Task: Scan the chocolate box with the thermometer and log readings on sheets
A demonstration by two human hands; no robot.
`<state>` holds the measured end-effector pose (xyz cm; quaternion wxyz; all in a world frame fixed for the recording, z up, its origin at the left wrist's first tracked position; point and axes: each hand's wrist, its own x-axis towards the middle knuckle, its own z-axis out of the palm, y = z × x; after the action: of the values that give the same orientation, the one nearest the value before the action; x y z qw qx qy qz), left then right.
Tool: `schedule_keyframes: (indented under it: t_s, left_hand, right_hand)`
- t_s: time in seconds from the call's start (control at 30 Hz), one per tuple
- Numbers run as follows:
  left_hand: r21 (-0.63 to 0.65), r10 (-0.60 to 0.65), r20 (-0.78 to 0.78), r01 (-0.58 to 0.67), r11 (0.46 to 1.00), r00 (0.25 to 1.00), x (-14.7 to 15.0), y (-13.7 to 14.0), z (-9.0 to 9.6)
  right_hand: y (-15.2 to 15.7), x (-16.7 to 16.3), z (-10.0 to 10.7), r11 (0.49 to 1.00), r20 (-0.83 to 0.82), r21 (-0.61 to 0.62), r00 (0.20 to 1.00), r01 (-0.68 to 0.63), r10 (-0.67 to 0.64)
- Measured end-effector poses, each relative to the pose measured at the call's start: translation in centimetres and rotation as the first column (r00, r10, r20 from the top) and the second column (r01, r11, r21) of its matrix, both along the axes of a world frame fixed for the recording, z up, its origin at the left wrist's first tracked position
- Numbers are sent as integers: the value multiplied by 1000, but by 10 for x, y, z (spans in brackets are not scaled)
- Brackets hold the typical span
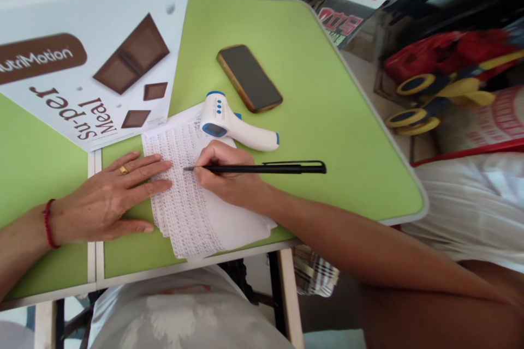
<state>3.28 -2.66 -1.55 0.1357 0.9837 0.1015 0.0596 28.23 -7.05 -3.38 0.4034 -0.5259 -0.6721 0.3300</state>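
Closed around a black pen, my right hand rests on a stack of handwritten paper sheets, the pen's tip touching the page. Rows of small writing cover the left part of the top sheet; its right part is blank. My left hand lies flat, fingers spread, with the fingertips on the left edge of the sheets and the thumb on the table. Just above my right hand, a white and blue infrared thermometer lies partly over the paper.
A smartphone in a brown case lies beyond the thermometer on the green folding table. At the back left stands a large white box with chocolate pictures. Right of the table are yellow-handled tools and a red bag.
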Motion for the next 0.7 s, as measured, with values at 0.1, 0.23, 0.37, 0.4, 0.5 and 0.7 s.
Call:
schedule_keyframes:
  t_s: [0.1,0.23,0.37,0.4,0.5,0.7]
  left_hand:
    - [-1,0,0,0,1000,1000,0,0,0]
    - [1,2,-8,-2,1000,1000,-1,1,0]
    - [4,-2,-2,2,1000,1000,-1,1,-1]
    - [3,-2,-2,2,1000,1000,-1,1,-1]
    - [0,1,-3,-1,1000,1000,-1,0,0]
    - [0,3,1,-3,1000,1000,0,1,-1]
  right_hand:
    - [0,0,1,1000,23,16,1000,12,-12]
    - [0,0,2,1000,23,13,999,-26,25]
    - [0,0,0,1000,16,30,1000,4,-5]
    - [1,1,-1,999,8,35,1000,12,-12]
    - [1,1,-2,999,9,27,1000,23,-23]
    - [0,1,0,1000,39,23,999,11,-12]
